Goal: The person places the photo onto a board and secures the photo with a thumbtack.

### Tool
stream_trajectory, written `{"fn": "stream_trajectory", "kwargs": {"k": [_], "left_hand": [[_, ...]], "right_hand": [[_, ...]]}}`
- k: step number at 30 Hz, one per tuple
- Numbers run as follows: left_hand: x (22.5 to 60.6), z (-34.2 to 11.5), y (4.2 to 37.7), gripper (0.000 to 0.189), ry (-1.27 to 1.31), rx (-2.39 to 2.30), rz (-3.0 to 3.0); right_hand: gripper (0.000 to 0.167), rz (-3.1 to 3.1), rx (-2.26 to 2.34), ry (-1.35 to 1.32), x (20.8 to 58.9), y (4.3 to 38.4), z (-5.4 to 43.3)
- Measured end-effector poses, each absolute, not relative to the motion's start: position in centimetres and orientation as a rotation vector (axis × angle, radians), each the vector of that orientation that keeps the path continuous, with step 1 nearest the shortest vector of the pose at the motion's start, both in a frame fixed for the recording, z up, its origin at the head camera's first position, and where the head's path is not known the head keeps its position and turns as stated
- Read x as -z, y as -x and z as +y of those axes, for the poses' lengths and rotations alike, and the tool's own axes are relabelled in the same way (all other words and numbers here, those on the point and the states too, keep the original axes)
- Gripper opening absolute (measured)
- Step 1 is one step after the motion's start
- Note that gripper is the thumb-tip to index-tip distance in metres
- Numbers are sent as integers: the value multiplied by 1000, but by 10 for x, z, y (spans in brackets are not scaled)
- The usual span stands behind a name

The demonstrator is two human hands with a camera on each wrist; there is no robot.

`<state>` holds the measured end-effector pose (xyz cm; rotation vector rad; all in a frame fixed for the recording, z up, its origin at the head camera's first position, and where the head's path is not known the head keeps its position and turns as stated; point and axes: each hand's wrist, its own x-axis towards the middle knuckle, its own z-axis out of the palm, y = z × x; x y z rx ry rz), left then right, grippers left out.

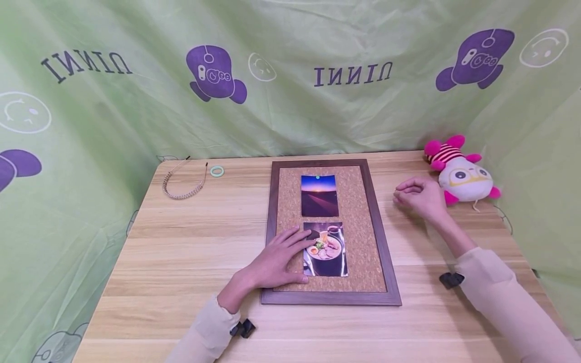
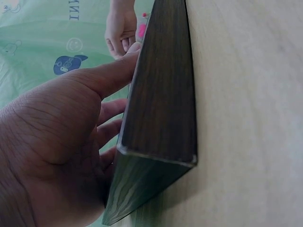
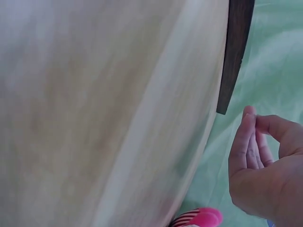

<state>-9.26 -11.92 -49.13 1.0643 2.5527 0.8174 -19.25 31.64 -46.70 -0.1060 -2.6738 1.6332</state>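
A framed cork board (image 1: 363, 227) lies on the table, with a sunset road photo (image 1: 320, 199) fixed at its top by a small green pin (image 1: 317, 177). Below that photo lies a second one showing a bowl of ramen (image 1: 327, 252). My left hand (image 1: 277, 259) rests on the board's left side, its straight fingers over the ramen photo's left edge. In the left wrist view, the thumb lies along the dark wooden frame (image 2: 161, 85). My right hand (image 1: 422, 196) hovers right of the board, thumb and index fingertips together (image 3: 251, 118); I cannot tell whether anything tiny is between them.
A plush toy (image 1: 463, 174) with pink limbs and a striped body lies at the back right, close behind the right hand. At the back left are a beaded headband (image 1: 181, 195) and a mint-green ring (image 1: 217, 171). Green printed cloth (image 1: 290, 116) surrounds the table (image 1: 199, 252).
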Motion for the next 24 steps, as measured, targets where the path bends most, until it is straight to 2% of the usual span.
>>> {"fn": "stream_trajectory", "kwargs": {"k": [8,18,24], "left_hand": [[492,-119,93,86,-1064,-809,2555],[491,-119,92,86,-1060,-823,2550],[490,-118,92,86,-1054,-824,2544]], "right_hand": [[29,-2502,-1870,36,466,186,312],[23,-2495,-1768,-233,461,173,295],[22,-2445,-1843,-292,454,169,283]]}}
